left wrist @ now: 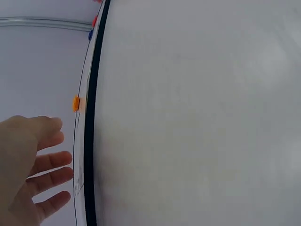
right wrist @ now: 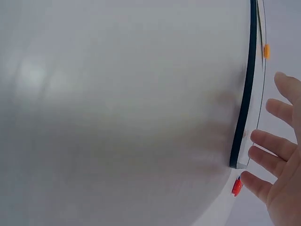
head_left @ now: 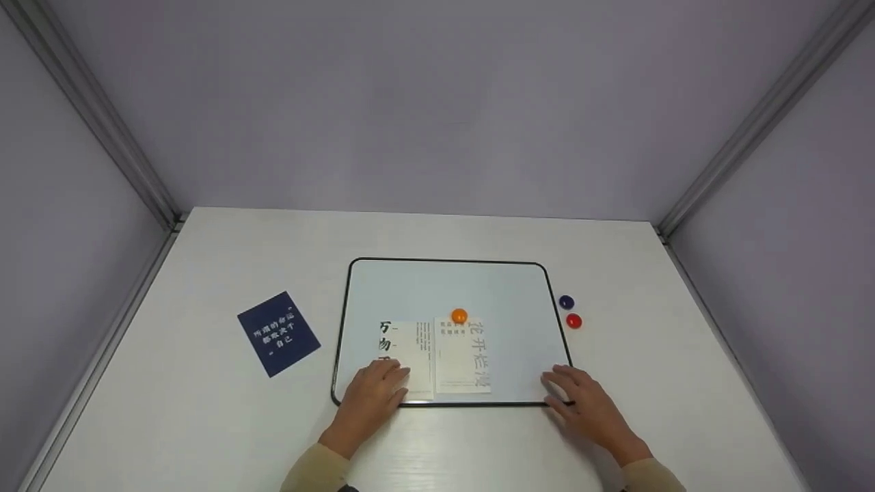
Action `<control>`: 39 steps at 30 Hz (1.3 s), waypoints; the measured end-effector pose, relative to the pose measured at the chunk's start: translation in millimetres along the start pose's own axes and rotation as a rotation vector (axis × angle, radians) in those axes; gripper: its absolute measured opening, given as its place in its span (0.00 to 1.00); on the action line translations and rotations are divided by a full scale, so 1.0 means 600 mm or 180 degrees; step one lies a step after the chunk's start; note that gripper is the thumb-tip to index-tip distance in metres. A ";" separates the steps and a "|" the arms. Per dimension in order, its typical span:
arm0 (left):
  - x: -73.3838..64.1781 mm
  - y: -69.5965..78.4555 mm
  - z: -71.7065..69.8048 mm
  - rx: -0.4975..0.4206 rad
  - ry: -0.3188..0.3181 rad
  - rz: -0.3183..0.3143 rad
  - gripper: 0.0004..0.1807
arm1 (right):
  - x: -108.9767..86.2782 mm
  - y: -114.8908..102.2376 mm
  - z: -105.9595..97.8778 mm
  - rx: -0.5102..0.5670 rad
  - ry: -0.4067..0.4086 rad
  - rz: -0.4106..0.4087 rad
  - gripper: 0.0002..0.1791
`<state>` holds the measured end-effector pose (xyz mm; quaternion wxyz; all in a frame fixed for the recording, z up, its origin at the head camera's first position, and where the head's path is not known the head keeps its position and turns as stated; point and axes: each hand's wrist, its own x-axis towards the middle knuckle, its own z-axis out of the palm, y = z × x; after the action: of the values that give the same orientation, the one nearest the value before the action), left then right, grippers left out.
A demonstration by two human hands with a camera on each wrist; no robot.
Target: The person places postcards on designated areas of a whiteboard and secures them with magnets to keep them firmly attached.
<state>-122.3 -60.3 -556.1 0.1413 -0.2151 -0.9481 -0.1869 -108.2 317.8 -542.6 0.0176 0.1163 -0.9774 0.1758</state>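
A whiteboard [head_left: 403, 290] with a black rim lies on the table. Two pale cards lie side by side on it: the left card [head_left: 415, 342] bears bold black characters, the right card [head_left: 454, 365] grey ones. An orange round magnet [head_left: 459, 316] sits at the right card's top edge. My left hand [head_left: 372, 393] is over the left card's lower left part, covering some characters; whether it touches is unclear. In the left wrist view its fingers [left wrist: 52, 179] are spread and hold nothing. My right hand [head_left: 581, 400] is at the board's lower right corner, fingers [right wrist: 273, 143] apart, holding nothing.
A dark blue card [head_left: 279, 335] with white characters lies tilted on the white table [head_left: 205, 410], left of the board. Just right of the board are a dark blue magnet [head_left: 567, 302] and a red magnet [head_left: 574, 321]. Grey walls [head_left: 424, 123] enclose the back and sides.
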 end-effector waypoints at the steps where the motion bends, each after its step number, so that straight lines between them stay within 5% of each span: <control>1: -0.001 -0.001 -0.002 0.0050 -0.0055 0.0079 0.17 | 0.001 0.002 0.000 0.0001 0.0044 0.0029 0.21; 7: -0.004 -0.006 -0.007 0.0230 -0.0355 0.0292 0.21 | 0.010 0.008 -0.001 0.0052 0.0205 0.0263 0.19; 20: -0.004 -0.005 -0.014 0.0058 -0.0843 0.0155 0.24 | 0.035 0.028 -0.004 0.0032 0.0432 0.0256 0.17; 39: -0.003 -0.006 -0.019 -0.0241 -0.1028 0.0013 0.24 | 0.070 0.040 -0.010 0.0014 0.0523 0.0267 0.17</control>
<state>-120.2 -68.6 -547.5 -0.0208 -0.2495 -0.9503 -0.1853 -155.0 332.6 -541.9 0.0900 0.0604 -0.9763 0.1874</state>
